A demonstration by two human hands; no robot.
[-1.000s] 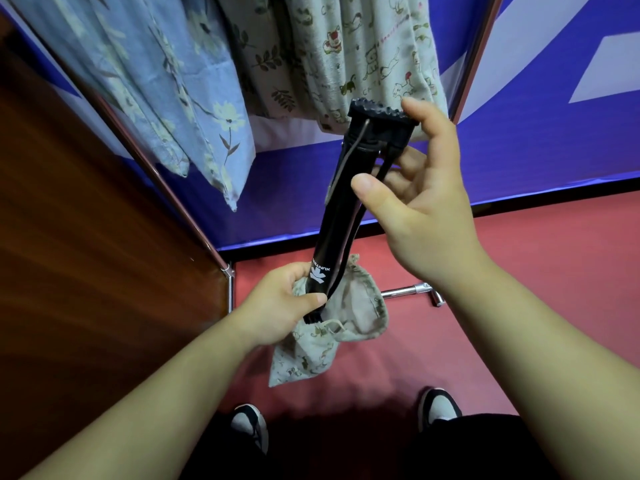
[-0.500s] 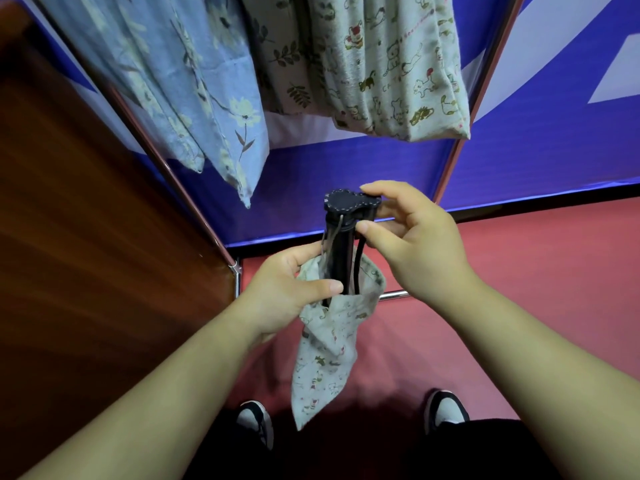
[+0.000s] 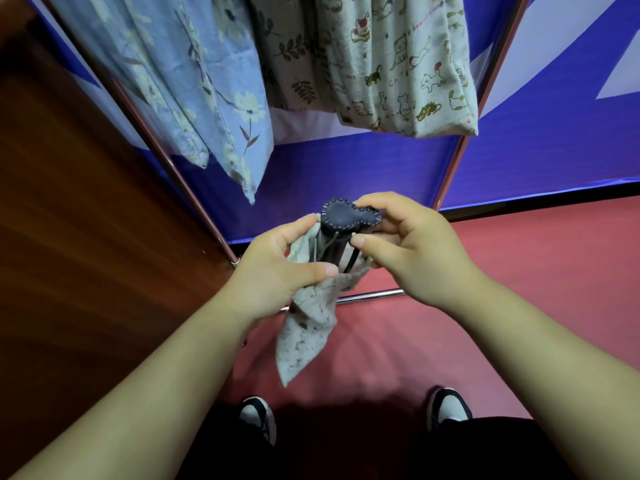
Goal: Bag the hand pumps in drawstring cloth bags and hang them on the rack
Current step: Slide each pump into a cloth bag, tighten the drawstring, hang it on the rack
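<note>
Above the chrome rack bar (image 3: 377, 294), the black cylindrical hand pump (image 3: 346, 220) stands in the beige printed drawstring cloth bag (image 3: 306, 332) (head out). The left hand (image 3: 280, 268) fingers pinch the bag's mouth; the right hand (image 3: 412, 247) fingers pinch the pump's head.

Head cam, wide-angle, aimed down, close over left hand (image 3: 277, 268), right hand (image 3: 412, 251)

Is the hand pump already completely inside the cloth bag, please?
No, the black top of the hand pump sticks out above the mouth of the cloth bag, which the left hand holds.
</note>
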